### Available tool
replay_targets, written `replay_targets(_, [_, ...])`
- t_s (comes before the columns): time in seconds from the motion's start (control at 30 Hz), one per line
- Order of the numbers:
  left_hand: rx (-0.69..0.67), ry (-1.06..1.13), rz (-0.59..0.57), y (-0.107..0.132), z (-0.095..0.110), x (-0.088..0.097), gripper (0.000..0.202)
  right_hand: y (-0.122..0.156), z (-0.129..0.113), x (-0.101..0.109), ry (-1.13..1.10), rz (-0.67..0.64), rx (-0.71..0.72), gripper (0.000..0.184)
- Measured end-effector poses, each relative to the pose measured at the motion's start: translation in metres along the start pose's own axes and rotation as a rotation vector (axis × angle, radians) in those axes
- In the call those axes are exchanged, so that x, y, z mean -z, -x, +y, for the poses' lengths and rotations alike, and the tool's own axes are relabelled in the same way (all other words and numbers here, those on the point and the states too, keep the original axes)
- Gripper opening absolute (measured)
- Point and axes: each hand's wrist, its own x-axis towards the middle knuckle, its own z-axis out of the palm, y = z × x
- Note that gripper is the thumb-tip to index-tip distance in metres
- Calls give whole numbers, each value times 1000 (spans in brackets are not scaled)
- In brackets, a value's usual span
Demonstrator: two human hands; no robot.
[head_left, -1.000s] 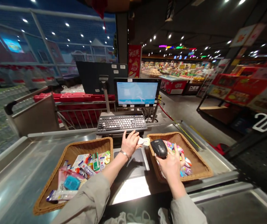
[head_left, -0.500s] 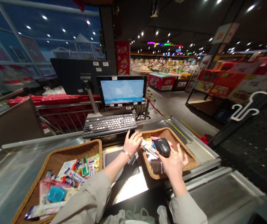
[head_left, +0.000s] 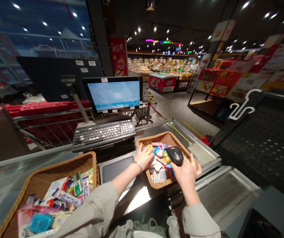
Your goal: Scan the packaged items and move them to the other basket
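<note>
My right hand [head_left: 186,172] is wrapped round a black handheld barcode scanner [head_left: 175,155], its head over the right wicker basket [head_left: 159,185]. Small colourful packets [head_left: 159,152] of sweets or snacks lie in that basket, along with a pale card-like pack [head_left: 159,176]. Reaching over its left rim, my left hand [head_left: 144,157] has its fingers stretched among the packets; the fingertips are partly hidden there. A bracelet circles the left wrist. At the left stands a second wicker basket [head_left: 30,178] with more packets, a green pack [head_left: 77,183] and a blue case [head_left: 41,222].
Behind the baskets stand a keyboard [head_left: 104,133] and a lit monitor [head_left: 115,95]. A dark plate [head_left: 118,170] is set in the counter between the baskets. A white hook [head_left: 242,107] hangs on the dark perforated panel [head_left: 261,138] at the right. Metal counter edges [head_left: 206,157] run beyond the right basket.
My left hand has moved from the basket's left rim in over the packets, and the white item by its fingertips is no longer visible there. The view has swung right; the scanner stays in my right hand.
</note>
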Motion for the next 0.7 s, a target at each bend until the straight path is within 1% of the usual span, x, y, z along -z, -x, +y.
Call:
replay_targets(0.07, [-17,3,-43,-3,9,-3,45,-1,3,-1,3,10,-14,49])
replay_targets(0.2, [11,14,-127,-8,25,-6,59,-3,7,-1,0,16,-28,50])
replay_targets(0.3, [19,38,-182,-10,31,-7,66,-4,9,-2,-5,8,-26,47])
replay_targets(0.37, [21,62,-196,-9,31,-8,68,-4,9,-2,0,2,-25,44])
replay_targets(0.47, [33,82,-178,-6,28,-7,64,-6,7,-2,4,-5,-22,45])
replay_targets(0.53, [53,75,-145,-4,23,-4,59,-7,4,-3,-2,-18,-11,46])
replay_targets(0.7, [137,26,-25,8,8,13,46,-8,-10,-6,-23,-85,26,48])
